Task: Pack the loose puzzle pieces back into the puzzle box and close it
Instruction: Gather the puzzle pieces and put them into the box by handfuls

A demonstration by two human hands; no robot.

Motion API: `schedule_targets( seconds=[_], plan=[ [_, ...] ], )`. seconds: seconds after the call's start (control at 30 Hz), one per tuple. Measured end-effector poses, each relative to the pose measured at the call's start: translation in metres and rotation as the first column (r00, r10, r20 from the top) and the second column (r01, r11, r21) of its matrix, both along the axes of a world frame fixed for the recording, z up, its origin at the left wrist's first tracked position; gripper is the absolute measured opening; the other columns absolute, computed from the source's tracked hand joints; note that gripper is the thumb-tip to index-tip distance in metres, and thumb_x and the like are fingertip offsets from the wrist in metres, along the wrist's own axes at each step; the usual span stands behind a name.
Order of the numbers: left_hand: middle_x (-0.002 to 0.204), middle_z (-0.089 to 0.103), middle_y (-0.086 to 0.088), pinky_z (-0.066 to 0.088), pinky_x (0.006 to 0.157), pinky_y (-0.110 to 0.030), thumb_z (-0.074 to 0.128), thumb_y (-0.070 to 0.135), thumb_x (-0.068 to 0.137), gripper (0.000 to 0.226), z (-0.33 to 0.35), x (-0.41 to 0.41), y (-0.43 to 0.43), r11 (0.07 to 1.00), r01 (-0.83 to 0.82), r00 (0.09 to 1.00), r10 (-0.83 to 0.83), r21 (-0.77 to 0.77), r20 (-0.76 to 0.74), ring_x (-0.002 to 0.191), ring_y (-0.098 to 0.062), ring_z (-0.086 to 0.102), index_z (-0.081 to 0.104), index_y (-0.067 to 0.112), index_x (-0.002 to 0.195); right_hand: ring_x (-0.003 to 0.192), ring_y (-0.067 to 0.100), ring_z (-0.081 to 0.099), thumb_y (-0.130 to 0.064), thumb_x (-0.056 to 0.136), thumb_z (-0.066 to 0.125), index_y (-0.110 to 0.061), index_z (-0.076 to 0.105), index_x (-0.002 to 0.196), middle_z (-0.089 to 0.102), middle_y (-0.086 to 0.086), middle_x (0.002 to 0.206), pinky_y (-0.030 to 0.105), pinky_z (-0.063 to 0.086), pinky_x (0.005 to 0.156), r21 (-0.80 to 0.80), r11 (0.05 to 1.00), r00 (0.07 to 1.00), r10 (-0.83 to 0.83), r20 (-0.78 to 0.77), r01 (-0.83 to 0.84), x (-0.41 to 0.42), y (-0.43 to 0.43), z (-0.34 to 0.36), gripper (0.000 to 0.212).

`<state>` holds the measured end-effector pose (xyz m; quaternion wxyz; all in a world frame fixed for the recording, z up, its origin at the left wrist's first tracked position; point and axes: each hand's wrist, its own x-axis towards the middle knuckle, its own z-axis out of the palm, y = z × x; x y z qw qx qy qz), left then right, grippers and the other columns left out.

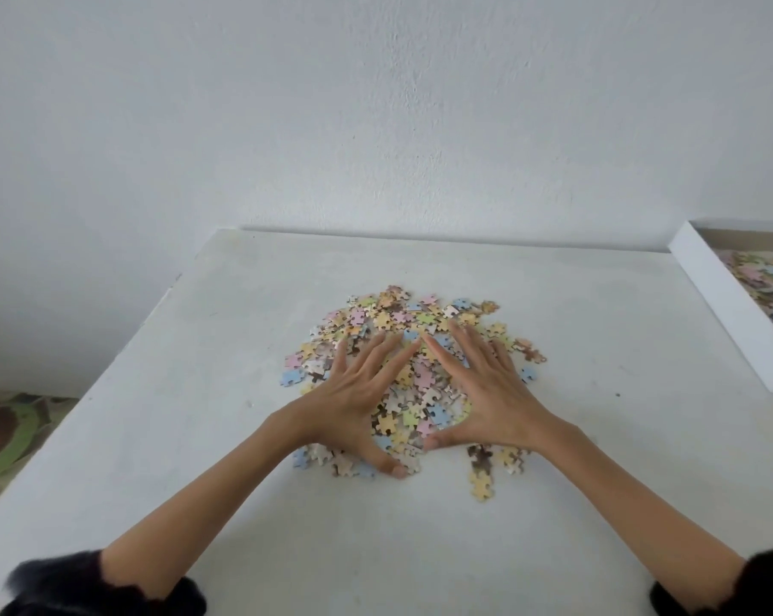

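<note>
A heap of pastel puzzle pieces lies in the middle of the white table. My left hand rests flat on the heap's left side, fingers spread. My right hand lies flat on its right side, fingers spread too. The fingertips of both hands nearly meet over the heap, and the thumbs point toward each other at the near edge. Neither hand holds a piece. The open white puzzle box sits at the table's right edge, partly cut off, with pieces inside.
A few stray pieces lie just off the heap at the near right. A white wall stands behind the table. A patterned green and brown floor mat shows past the table's left edge.
</note>
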<state>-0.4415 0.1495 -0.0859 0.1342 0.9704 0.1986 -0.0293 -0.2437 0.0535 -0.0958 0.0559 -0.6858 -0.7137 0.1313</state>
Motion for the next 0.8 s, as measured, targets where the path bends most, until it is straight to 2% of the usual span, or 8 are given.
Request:
schedule_targets(
  seconds=[0.1, 0.2, 0.3, 0.43, 0.57, 0.63, 0.73, 0.8],
  plan=[
    [0.157, -0.006, 0.001, -0.017, 0.113, -0.04, 0.046, 0.082, 0.057, 0.124, -0.005, -0.001, 0.002, 0.999, -0.02, 0.994, 0.015, 0.043, 0.111, 0.142, -0.01, -0.013, -0.014, 0.022, 0.146, 0.143, 0.019, -0.013, -0.093, 0.048, 0.023, -0.046, -0.025, 0.134, -0.012, -0.002, 0.155, 0.042, -0.012, 0.111, 0.07, 0.998, 1.0, -0.001, 0.022, 0.0, 0.001, 0.003, -0.002, 0.109],
    [0.15, 0.027, -0.003, 0.009, 0.112, -0.031, 0.043, 0.08, 0.064, 0.112, -0.009, -0.003, 0.007, 0.995, -0.092, 0.969, 0.081, 0.038, 0.235, 0.136, -0.016, 0.023, 0.003, 0.017, 0.148, 0.138, 0.018, 0.015, -0.092, 0.054, 0.015, -0.036, 0.004, 0.144, 0.02, -0.006, 0.151, 0.041, 0.01, 0.112, 0.173, 0.985, 1.0, -0.031, 0.002, 0.03, 0.003, 0.005, -0.002, 0.107],
    [0.128, 0.049, -0.001, 0.034, 0.096, -0.032, 0.046, 0.068, 0.068, 0.088, -0.009, -0.003, 0.011, 0.991, -0.121, 0.944, 0.098, 0.053, 0.314, 0.113, -0.015, 0.041, 0.032, 0.02, 0.14, 0.122, 0.016, 0.028, -0.086, 0.06, 0.028, -0.037, 0.035, 0.136, 0.038, -0.008, 0.137, 0.038, 0.022, 0.101, 0.222, 0.974, 0.998, -0.039, -0.051, 0.049, 0.005, 0.009, 0.0, 0.091],
    [0.098, 0.061, 0.003, 0.048, 0.071, -0.029, 0.053, 0.05, 0.073, 0.053, -0.007, -0.001, 0.012, 0.997, -0.072, 0.929, 0.052, 0.04, 0.366, 0.086, -0.014, 0.054, 0.057, 0.023, 0.118, 0.103, 0.017, 0.039, -0.068, 0.067, 0.042, -0.026, 0.056, 0.118, 0.05, -0.001, 0.114, 0.036, 0.034, 0.09, 0.276, 0.959, 0.988, -0.021, -0.155, 0.064, 0.008, 0.011, -0.002, 0.067],
    [0.085, 0.068, 0.004, 0.052, 0.052, -0.033, 0.055, 0.042, 0.076, 0.039, -0.003, 0.001, 0.014, 0.998, -0.055, 0.91, 0.056, -0.014, 0.411, 0.067, -0.014, 0.062, 0.065, 0.019, 0.105, 0.094, 0.017, 0.05, -0.059, 0.069, 0.053, -0.024, 0.062, 0.104, 0.054, 0.0, 0.102, 0.028, 0.033, 0.086, 0.33, 0.943, 0.974, 0.031, -0.226, 0.047, 0.006, 0.011, -0.001, 0.051],
    [0.084, 0.07, 0.003, 0.053, 0.05, -0.031, 0.057, 0.037, 0.077, 0.032, -0.001, 0.002, 0.015, 0.997, -0.041, 0.891, 0.064, -0.06, 0.449, 0.061, -0.013, 0.063, 0.068, 0.017, 0.1, 0.091, 0.014, 0.052, -0.055, 0.068, 0.057, -0.024, 0.064, 0.103, 0.056, -0.003, 0.098, 0.025, 0.038, 0.082, 0.332, 0.941, 0.961, 0.035, -0.274, 0.06, 0.007, 0.012, 0.0, 0.048],
    [0.083, 0.071, 0.003, 0.05, 0.05, -0.018, 0.059, 0.032, 0.076, 0.028, 0.001, 0.002, 0.015, 0.991, -0.039, 0.866, 0.096, -0.125, 0.49, 0.057, -0.003, 0.058, 0.07, 0.016, 0.098, 0.085, 0.013, 0.06, -0.032, 0.068, 0.068, -0.021, 0.065, 0.106, 0.062, -0.005, 0.094, 0.032, 0.053, 0.079, 0.354, 0.931, 0.937, 0.043, -0.348, 0.088, 0.008, 0.014, 0.002, 0.04],
    [0.084, 0.07, 0.004, 0.047, 0.05, -0.013, 0.062, 0.028, 0.076, 0.026, 0.002, 0.001, 0.015, 0.98, -0.055, 0.84, 0.149, -0.193, 0.522, 0.056, 0.0, 0.057, 0.07, 0.016, 0.099, 0.085, 0.008, 0.063, -0.025, 0.07, 0.07, -0.019, 0.067, 0.106, 0.066, -0.007, 0.096, 0.028, 0.055, 0.082, 0.398, 0.912, 0.919, 0.07, -0.387, 0.098, 0.01, 0.016, 0.004, 0.036]
  ],
)
